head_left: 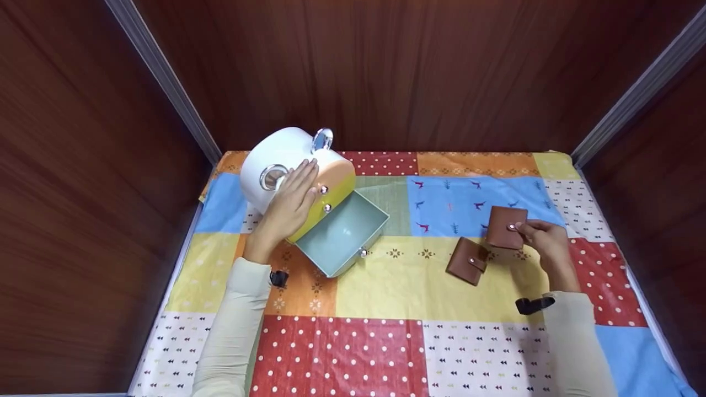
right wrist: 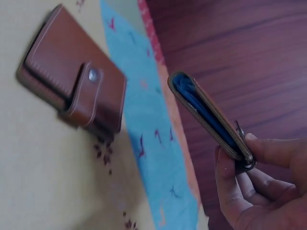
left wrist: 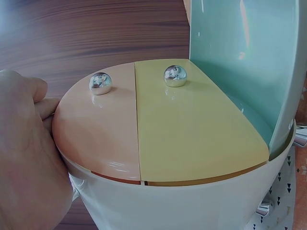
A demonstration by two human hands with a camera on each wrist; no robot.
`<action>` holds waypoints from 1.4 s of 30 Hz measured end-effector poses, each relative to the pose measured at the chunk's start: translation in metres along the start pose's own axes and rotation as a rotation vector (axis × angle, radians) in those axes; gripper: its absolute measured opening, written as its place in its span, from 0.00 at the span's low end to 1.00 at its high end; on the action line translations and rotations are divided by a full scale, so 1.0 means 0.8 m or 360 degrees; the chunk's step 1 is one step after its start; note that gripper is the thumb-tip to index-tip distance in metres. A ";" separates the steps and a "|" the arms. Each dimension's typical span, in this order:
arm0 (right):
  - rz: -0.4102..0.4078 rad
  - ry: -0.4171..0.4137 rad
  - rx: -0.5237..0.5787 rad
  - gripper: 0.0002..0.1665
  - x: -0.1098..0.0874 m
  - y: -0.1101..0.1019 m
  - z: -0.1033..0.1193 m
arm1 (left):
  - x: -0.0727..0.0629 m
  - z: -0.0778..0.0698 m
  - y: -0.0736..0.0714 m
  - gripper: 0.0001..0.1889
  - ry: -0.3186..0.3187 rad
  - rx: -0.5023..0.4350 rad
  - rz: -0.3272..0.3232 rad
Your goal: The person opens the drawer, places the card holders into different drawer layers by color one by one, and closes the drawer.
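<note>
My left hand (head_left: 288, 208) rests on a white rounded drawer box (head_left: 284, 146), its fingers straight along the side next to the orange drawer front (left wrist: 100, 129). Beside that is a yellow drawer front (left wrist: 196, 124), flush in the box. A pale green drawer (head_left: 345, 234) is pulled well out and has nothing in it. Over the cloth on the right, my right hand (head_left: 551, 245) pinches a brown wallet (head_left: 503, 231) at its snap edge between thumb and fingers. Blue lining (right wrist: 206, 112) shows inside it. A second brown wallet (right wrist: 76, 72), snapped closed, lies on the cloth.
A patchwork cloth (head_left: 380, 353) covers the table. Dark wood-grain panels (head_left: 386, 71) stand behind and on both sides. Chrome knobs mark each drawer, and a round chrome piece (head_left: 322, 140) sticks up from the box top.
</note>
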State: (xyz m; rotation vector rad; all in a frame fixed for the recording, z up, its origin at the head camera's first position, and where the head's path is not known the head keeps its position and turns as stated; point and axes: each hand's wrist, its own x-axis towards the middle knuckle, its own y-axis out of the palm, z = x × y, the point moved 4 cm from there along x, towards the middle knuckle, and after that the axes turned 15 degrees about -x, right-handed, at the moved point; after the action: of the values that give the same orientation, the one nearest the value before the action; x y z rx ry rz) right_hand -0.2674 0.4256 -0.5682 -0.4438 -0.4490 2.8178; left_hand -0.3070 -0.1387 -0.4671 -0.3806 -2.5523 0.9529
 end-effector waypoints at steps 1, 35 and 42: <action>0.0012 -0.0003 0.0019 0.02 -0.001 0.002 0.003 | 0.000 0.000 0.000 0.30 -0.0003 0.0001 0.0003; 0.0145 -0.0156 -0.0005 0.25 -0.004 0.068 0.073 | 0.000 -0.004 -0.002 0.29 0.0004 0.0015 0.0004; 0.0205 -0.0187 -0.0067 0.33 -0.009 0.085 0.085 | 0.001 -0.003 -0.001 0.29 -0.0017 0.0027 0.0015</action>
State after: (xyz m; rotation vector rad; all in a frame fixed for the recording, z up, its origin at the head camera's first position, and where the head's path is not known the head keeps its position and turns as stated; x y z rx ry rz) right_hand -0.2971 0.3431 -0.5273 -0.3279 -0.5221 2.9752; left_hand -0.3063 -0.1378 -0.4647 -0.3836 -2.5526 0.9818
